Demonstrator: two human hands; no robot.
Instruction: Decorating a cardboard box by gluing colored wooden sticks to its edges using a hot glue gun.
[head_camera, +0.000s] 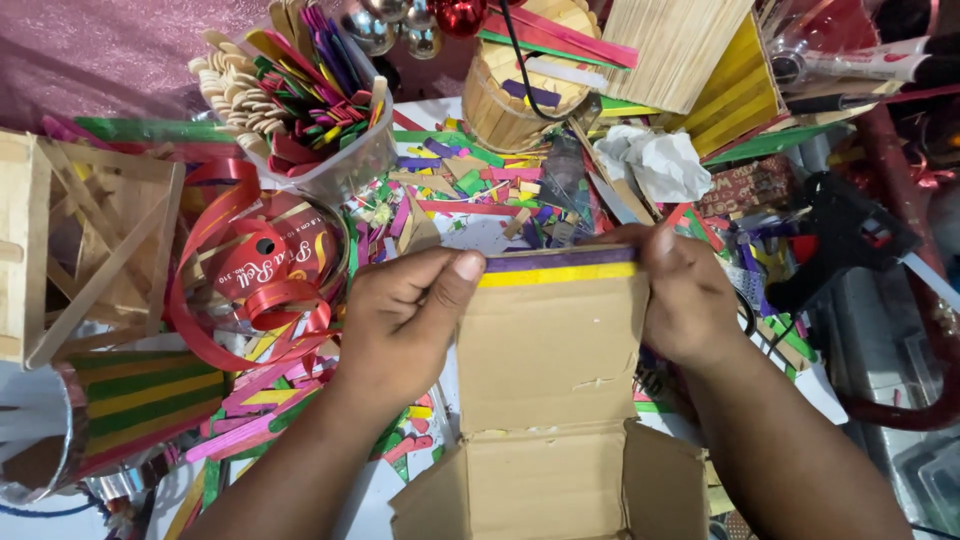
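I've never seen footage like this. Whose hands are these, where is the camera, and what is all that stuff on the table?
There is no machine here: these are a person's two bare hands, filmed by one camera worn on the head and looking down.

The left hand and the right hand grip the two top corners of a cardboard piece, pinching a yellow stick and a purple stick along its top edge.

Around them the table is crowded: a clear tub of coloured sticks, a red ribbon spool, a wooden frame at the left, a small stick barrel, crumpled tissue, a black glue gun at the right, and loose stick scraps.
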